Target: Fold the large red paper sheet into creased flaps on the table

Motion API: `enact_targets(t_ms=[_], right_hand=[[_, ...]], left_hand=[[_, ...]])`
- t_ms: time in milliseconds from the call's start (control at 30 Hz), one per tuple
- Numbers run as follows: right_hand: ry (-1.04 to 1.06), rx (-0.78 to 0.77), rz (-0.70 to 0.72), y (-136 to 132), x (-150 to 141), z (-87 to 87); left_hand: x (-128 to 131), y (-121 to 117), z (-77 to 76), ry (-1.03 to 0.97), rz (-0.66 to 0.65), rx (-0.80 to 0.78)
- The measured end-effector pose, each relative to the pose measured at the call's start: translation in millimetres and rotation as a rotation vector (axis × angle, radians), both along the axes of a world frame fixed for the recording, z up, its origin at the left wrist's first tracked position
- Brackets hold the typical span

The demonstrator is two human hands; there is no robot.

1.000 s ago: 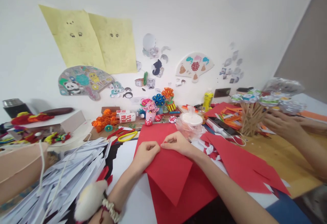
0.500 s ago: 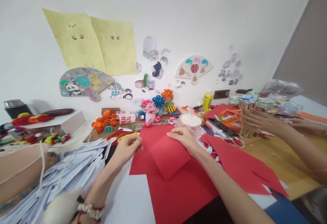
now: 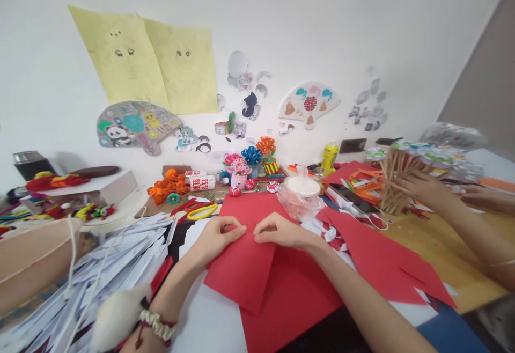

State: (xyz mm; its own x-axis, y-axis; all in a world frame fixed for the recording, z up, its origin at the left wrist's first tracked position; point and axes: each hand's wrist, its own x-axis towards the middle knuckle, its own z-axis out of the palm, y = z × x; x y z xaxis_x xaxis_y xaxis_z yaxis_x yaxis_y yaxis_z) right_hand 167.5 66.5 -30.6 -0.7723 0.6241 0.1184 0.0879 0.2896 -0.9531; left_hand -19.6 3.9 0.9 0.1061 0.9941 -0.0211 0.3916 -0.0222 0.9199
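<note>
A small sheet of red paper point(image 3: 246, 275) lies at a slant over larger red sheets point(image 3: 298, 299). My left hand point(image 3: 219, 239) has thumb and forefinger closed at its upper left edge. Opposite, my right hand point(image 3: 277, 230) pinches its upper right edge, and the two thumbs almost meet. The fingertips partly cover the sheet's top border. Beneath the larger red sheets is white paper point(image 3: 197, 315). Scissors with yellow handles point(image 3: 202, 212) rest just beyond my left hand.
Folded white paper strips point(image 3: 120, 256) pile up at left. A plastic cup in a clear bag point(image 3: 302, 195) and handmade flowers point(image 3: 237, 168) stand behind. More red paper point(image 3: 382, 262) lies right. Another person's hand point(image 3: 422, 188) touches a bundle of brown sticks point(image 3: 394, 181).
My left hand has come right onto the small red sheet. My right hand has shifted slightly left, and the sheet has turned and moved left. The other person's hand stays by the sticks.
</note>
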Motion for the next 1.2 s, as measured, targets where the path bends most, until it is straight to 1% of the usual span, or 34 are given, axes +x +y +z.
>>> enact_targets(t_ms=[167, 367, 500, 667, 733, 800, 867, 900, 1000, 1033, 1067, 1133, 1200], right_hand=[[0.021, 0.081, -0.011, 1, -5, -4.1], [0.008, 0.081, -0.014, 8, -9, -15.0], [0.017, 0.086, -0.005, 13, -10, -19.8], [-0.001, 0.104, -0.005, 14, -8, -18.6], [-0.007, 0.098, -0.005, 13, -7, -16.6], [-0.01, 0.044, 0.005, 12, -4, -14.4], [-0.019, -0.002, 0.018, 11, -2, -12.8], [-0.026, -0.004, 0.018, 11, -1, -12.5], [-0.023, 0.026, -0.042, 12, -1, -13.4], [0.006, 0.021, -0.084, 13, -2, -13.8], [0.05, 0.009, -0.124, 14, -4, -13.9], [0.152, -0.022, -0.172, 13, -6, -12.7], [0.22, -0.059, -0.137, 11, -7, -9.7]], left_hand=[[10, -4, -0.3, 0.065, -0.049, 0.047], [14, -2, -2.4, 0.164, -0.038, 0.129], [13, 1, -3.8, 0.175, -0.033, 0.123], [11, 3, -4.7, 0.162, -0.038, 0.113], [7, 5, -3.2, 0.134, -0.009, 0.106], [-1, 6, 0.7, 0.091, 0.04, 0.091], [-15, 8, 6.9, 0.015, 0.123, 0.087], [-23, 8, 10.3, -0.036, 0.179, 0.092], [-44, 9, 18.6, -0.263, 0.436, 0.198], [-48, 9, 19.9, -0.301, 0.462, 0.19], [-49, 9, 20.3, -0.32, 0.461, 0.18], [-44, 8, 18.7, -0.304, 0.419, 0.18], [-33, 7, 15.1, -0.271, 0.38, 0.211]])
